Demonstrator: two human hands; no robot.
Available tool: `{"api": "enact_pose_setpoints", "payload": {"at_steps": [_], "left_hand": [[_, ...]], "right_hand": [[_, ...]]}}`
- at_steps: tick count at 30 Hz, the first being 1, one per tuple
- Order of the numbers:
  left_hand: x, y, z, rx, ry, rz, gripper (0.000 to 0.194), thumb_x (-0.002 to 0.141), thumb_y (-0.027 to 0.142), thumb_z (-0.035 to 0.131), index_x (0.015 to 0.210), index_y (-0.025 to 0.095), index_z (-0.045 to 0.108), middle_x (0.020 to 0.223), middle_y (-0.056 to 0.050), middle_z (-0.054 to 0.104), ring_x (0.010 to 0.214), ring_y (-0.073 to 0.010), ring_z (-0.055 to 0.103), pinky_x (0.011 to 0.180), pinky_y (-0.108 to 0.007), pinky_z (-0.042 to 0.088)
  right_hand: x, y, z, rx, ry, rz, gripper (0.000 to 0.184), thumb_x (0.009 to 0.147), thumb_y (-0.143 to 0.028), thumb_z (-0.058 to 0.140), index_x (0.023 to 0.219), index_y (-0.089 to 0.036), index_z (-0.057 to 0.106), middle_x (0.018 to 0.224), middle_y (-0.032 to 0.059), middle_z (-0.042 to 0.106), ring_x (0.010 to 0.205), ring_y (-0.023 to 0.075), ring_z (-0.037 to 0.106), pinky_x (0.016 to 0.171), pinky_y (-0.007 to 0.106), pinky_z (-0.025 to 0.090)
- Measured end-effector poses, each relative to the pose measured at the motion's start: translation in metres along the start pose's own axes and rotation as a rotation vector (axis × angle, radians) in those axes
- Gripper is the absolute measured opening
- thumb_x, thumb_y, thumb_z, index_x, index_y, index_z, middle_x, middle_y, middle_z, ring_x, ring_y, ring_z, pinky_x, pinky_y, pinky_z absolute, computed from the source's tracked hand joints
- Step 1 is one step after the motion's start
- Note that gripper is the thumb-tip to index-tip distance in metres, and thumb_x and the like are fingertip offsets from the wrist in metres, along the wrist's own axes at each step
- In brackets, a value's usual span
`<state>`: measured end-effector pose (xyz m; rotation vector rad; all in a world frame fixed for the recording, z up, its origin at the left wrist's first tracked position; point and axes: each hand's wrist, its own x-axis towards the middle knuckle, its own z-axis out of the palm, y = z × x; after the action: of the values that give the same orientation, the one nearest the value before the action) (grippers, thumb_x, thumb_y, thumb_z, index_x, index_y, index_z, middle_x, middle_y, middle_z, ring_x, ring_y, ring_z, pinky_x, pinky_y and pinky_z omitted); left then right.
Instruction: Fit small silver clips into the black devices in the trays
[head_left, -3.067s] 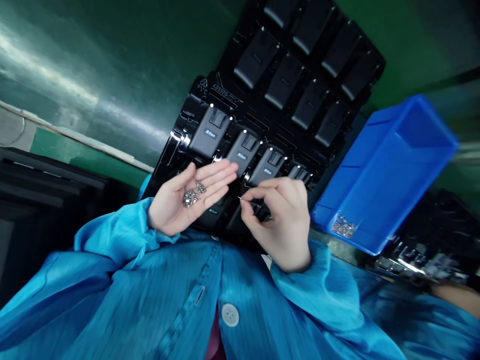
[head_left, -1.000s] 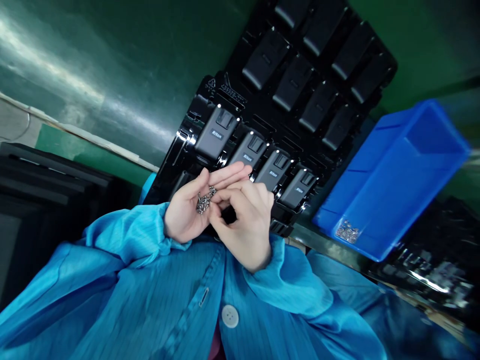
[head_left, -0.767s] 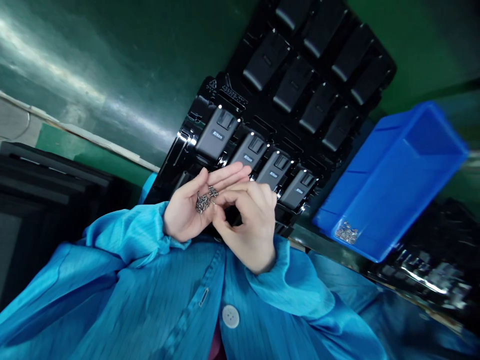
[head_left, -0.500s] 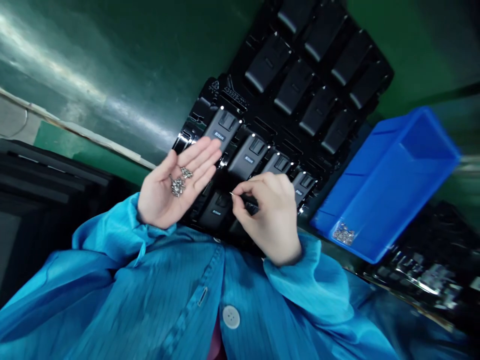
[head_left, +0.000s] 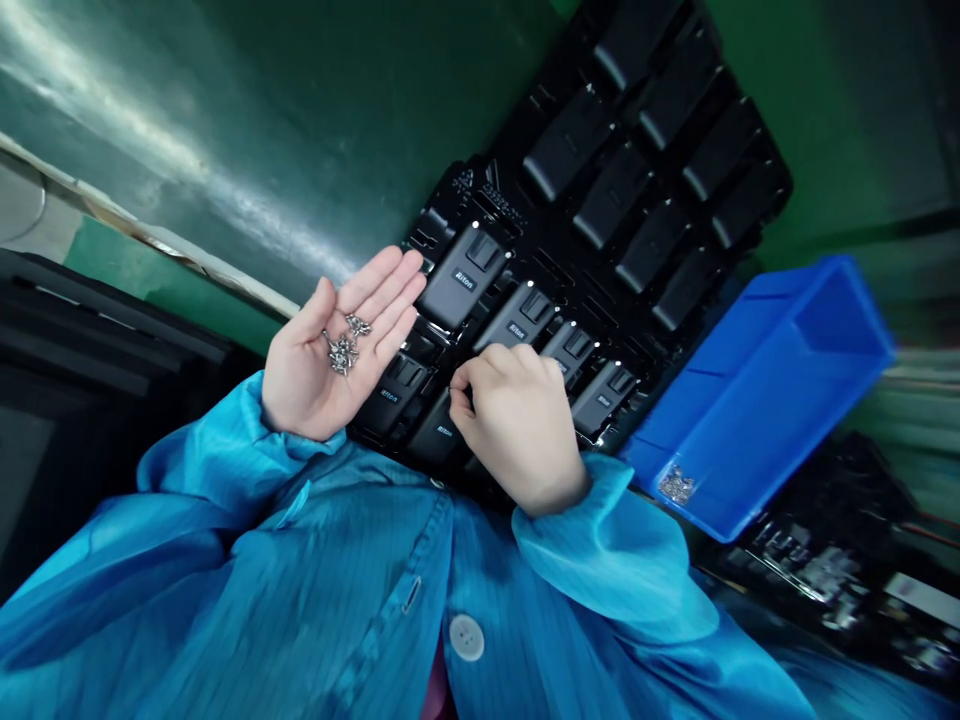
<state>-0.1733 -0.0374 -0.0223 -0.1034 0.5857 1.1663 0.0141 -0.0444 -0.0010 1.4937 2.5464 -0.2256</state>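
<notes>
My left hand (head_left: 315, 375) is palm up with its fingers stretched out, holding a small pile of metal screws (head_left: 343, 352) in its palm. My right hand (head_left: 519, 420) is closed in a pinch over the near rows of black cases; whatever is between thumb and forefinger is hidden. Just below its fingertips is a black case marked "Riton" (head_left: 444, 432). Beside the left fingertips lies another black case (head_left: 459, 280) with small bright dots at its top corners. The cases sit in a shiny black tray (head_left: 517, 205), and my right hand covers some of them.
A blue bin (head_left: 772, 390) stands to the right, with more small metal pieces (head_left: 676, 485) in its near corner. Further black cases (head_left: 566, 145) fill the tray's far part. Dark stacked trays (head_left: 90, 350) are at left, beside the green table (head_left: 247, 130).
The view has shifted, so the tray appears further right. My right hand has turned more knuckles-up, and the small bright tip that showed at its pinch is now out of sight. My left palm stays upturned.
</notes>
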Motion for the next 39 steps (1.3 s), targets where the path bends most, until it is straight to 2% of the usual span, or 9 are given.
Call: {"api": "enact_pose_setpoints", "payload": {"at_steps": [5, 9, 15, 17, 19, 23, 29, 34, 39], "left_hand": [[0.001, 0.002, -0.001, -0.023, 0.018, -0.025, 0.057, 0.105, 0.041, 0.014, 0.159, 0.024, 0.018, 0.152, 0.0, 0.047, 0.147, -0.017, 0.029, 0.118, -0.029, 0.031], [0.001, 0.001, -0.001, -0.032, 0.015, -0.031, 0.057, 0.105, 0.04, 0.013, 0.159, 0.023, 0.02, 0.152, -0.001, 0.047, 0.146, -0.0175, 0.032, 0.12, -0.03, 0.028], [0.001, -0.001, -0.002, -0.069, -0.002, -0.06, 0.057, 0.104, 0.041, 0.013, 0.159, 0.024, 0.015, 0.152, 0.001, 0.047, 0.146, -0.0181, 0.031, 0.12, -0.032, 0.029], [0.0, -0.004, -0.003, -0.068, -0.026, -0.083, 0.057, 0.105, 0.041, 0.014, 0.159, 0.023, 0.016, 0.151, 0.0, 0.048, 0.145, -0.0177, 0.033, 0.12, -0.032, 0.029], [-0.001, -0.006, -0.004, -0.063, -0.057, -0.105, 0.058, 0.105, 0.041, 0.015, 0.159, 0.021, 0.018, 0.149, -0.002, 0.051, 0.144, -0.0173, 0.035, 0.12, -0.031, 0.029], [-0.002, -0.015, -0.004, -0.06, -0.125, -0.149, 0.059, 0.105, 0.041, 0.019, 0.157, 0.015, 0.023, 0.147, -0.005, 0.053, 0.142, -0.017, 0.04, 0.12, -0.031, 0.029], [-0.005, -0.029, 0.001, -0.061, -0.172, -0.196, 0.06, 0.104, 0.04, 0.016, 0.156, 0.011, 0.024, 0.147, -0.008, 0.052, 0.142, -0.0185, 0.041, 0.122, -0.032, 0.025], [-0.008, -0.034, 0.006, -0.063, -0.155, -0.234, 0.061, 0.104, 0.041, 0.014, 0.157, 0.011, 0.022, 0.147, -0.008, 0.052, 0.144, -0.0196, 0.037, 0.122, -0.035, 0.024], [-0.01, -0.038, 0.007, -0.039, -0.168, -0.231, 0.06, 0.104, 0.04, 0.016, 0.153, 0.009, 0.033, 0.148, -0.008, 0.051, 0.144, -0.0201, 0.038, 0.121, -0.033, 0.027]], "right_hand": [[0.007, -0.003, -0.001, -0.042, -0.02, -0.001, 0.011, 0.084, -0.017, 0.06, 0.073, -0.018, 0.061, 0.078, 0.0092, 0.062, 0.078, 0.0254, 0.048, 0.067, 0.038, 0.027], [0.012, -0.005, -0.003, -0.022, -0.098, 0.023, 0.013, 0.086, -0.017, 0.057, 0.073, -0.019, 0.06, 0.078, 0.0085, 0.064, 0.078, 0.0249, 0.051, 0.068, 0.038, 0.027], [0.012, 0.009, -0.008, 0.159, -0.163, 0.08, 0.007, 0.086, -0.018, 0.061, 0.08, -0.02, 0.059, 0.076, 0.0019, 0.065, 0.076, 0.0208, 0.056, 0.07, 0.035, 0.03], [0.01, 0.017, -0.014, 0.279, -0.116, 0.102, 0.007, 0.084, -0.017, 0.064, 0.081, -0.021, 0.059, 0.072, -0.001, 0.062, 0.071, 0.018, 0.055, 0.069, 0.033, 0.032], [0.006, 0.021, -0.021, 0.387, -0.012, 0.122, 0.008, 0.084, -0.016, 0.064, 0.081, -0.021, 0.059, 0.068, -0.0028, 0.057, 0.068, 0.0162, 0.054, 0.068, 0.031, 0.035], [-0.003, 0.01, -0.03, 0.512, 0.186, 0.084, 0.008, 0.089, -0.018, 0.059, 0.082, -0.022, 0.058, 0.071, -0.0018, 0.056, 0.072, 0.0155, 0.053, 0.069, 0.031, 0.04], [-0.009, -0.023, -0.023, 0.583, 0.248, -0.029, 0.008, 0.092, -0.017, 0.056, 0.086, -0.022, 0.06, 0.083, 0.0011, 0.064, 0.078, 0.016, 0.054, 0.073, 0.034, 0.042], [-0.008, -0.03, -0.017, 0.489, 0.294, 0.019, 0.01, 0.092, -0.018, 0.056, 0.084, -0.021, 0.062, 0.081, 0.0021, 0.065, 0.078, 0.0172, 0.053, 0.071, 0.034, 0.041], [-0.009, -0.035, -0.014, 0.389, 0.322, 0.018, 0.008, 0.092, -0.02, 0.059, 0.085, -0.021, 0.064, 0.08, 0.0006, 0.066, 0.078, 0.0174, 0.053, 0.069, 0.035, 0.036]]}}
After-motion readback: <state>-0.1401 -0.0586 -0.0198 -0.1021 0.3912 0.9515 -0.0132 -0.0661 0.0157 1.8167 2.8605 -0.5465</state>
